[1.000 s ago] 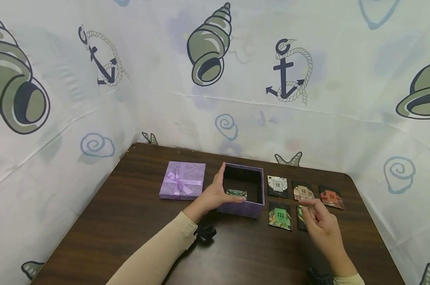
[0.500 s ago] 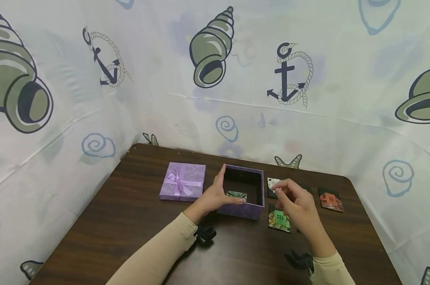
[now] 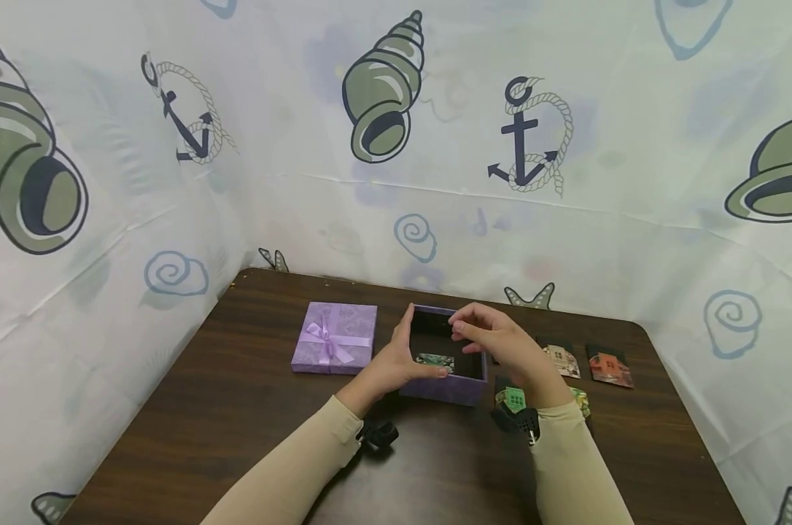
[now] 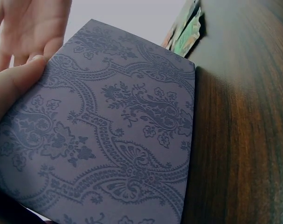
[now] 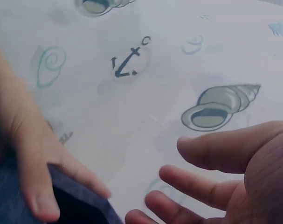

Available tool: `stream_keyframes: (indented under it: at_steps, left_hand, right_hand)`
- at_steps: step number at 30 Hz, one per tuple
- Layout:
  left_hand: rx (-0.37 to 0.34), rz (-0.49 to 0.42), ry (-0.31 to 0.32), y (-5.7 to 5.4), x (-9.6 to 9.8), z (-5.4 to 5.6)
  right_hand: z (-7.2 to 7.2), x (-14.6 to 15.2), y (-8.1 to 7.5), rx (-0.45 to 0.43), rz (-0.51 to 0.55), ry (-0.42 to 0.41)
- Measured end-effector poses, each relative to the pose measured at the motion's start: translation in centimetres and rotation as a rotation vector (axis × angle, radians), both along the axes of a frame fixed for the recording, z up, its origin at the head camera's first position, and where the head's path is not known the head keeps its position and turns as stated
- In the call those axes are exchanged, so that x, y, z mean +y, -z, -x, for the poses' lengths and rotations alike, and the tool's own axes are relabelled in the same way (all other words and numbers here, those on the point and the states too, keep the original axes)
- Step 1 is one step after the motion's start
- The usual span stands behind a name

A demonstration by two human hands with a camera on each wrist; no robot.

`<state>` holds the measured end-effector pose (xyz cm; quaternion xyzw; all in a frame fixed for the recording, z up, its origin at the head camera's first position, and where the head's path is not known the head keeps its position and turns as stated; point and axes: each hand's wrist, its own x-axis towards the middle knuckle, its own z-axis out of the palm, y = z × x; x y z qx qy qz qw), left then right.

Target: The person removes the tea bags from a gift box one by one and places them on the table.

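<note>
A purple gift box (image 3: pixel 443 390) with a dark inside stands uncovered on the table. My left hand (image 3: pixel 386 370) holds it at the near left corner, thumb along the front rim and fingers up the left side. Inside lies a small green-patterned packet (image 3: pixel 437 361). My right hand (image 3: pixel 501 346) hovers over the box's right wall, fingertips above the opening. In the right wrist view, thumb and fingers of this hand (image 5: pixel 216 172) are apart with nothing between them. The patterned box side (image 4: pixel 108 126) fills much of the left wrist view.
The purple lid with its ribbon bow (image 3: pixel 335 339) lies left of the box. Right of it are flat packets: a green one (image 3: pixel 514 397), a beige one (image 3: pixel 562 359), a red one (image 3: pixel 610 366), others partly hidden by the right arm. A printed curtain (image 3: pixel 462 160) hangs behind the table (image 3: pixel 192 408).
My right hand has moved left from over the packets to above the box, its fingers loosening from a pinch-like pose. The left hand and box have stayed in place.
</note>
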<state>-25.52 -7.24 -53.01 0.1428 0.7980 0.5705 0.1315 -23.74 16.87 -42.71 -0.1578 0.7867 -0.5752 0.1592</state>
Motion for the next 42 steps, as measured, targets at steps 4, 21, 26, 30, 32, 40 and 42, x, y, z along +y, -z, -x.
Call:
stream_keyframes:
  at_steps: [4,21,26,30,32,40,42]
  left_hand:
    - [0.004,-0.012,0.011,0.0,0.0,0.0]
    - [0.003,-0.043,0.037,-0.1,-0.2,-0.3]
    - [0.007,-0.046,0.047,-0.1,-0.1,-0.1]
    - [0.006,-0.05,0.04,-0.1,-0.1,-0.1]
    - [0.005,-0.048,0.036,0.0,-0.1,-0.2]
    - [0.015,-0.035,0.028,0.1,-0.4,-0.3]
    - [0.013,-0.034,0.027,0.1,-0.4,-0.2]
  right_hand:
    - [2.2,-1.0,0.4,-0.136,0.096,-0.073]
    - [7.5,-2.8,4.6,-0.465,0.085,-0.136]
    - [7.5,-3.3,4.6,-0.453,-0.039,-0.131]
    - [7.6,-3.7,4.8,-0.444,-0.103,-0.134]
    - [7.6,-3.9,4.9,-0.437,-0.131,-0.139]
    - [7.8,-4.2,5.4,-0.417,-0.207,-0.145]
    - [7.8,-4.3,5.5,-0.416,-0.211,-0.145]
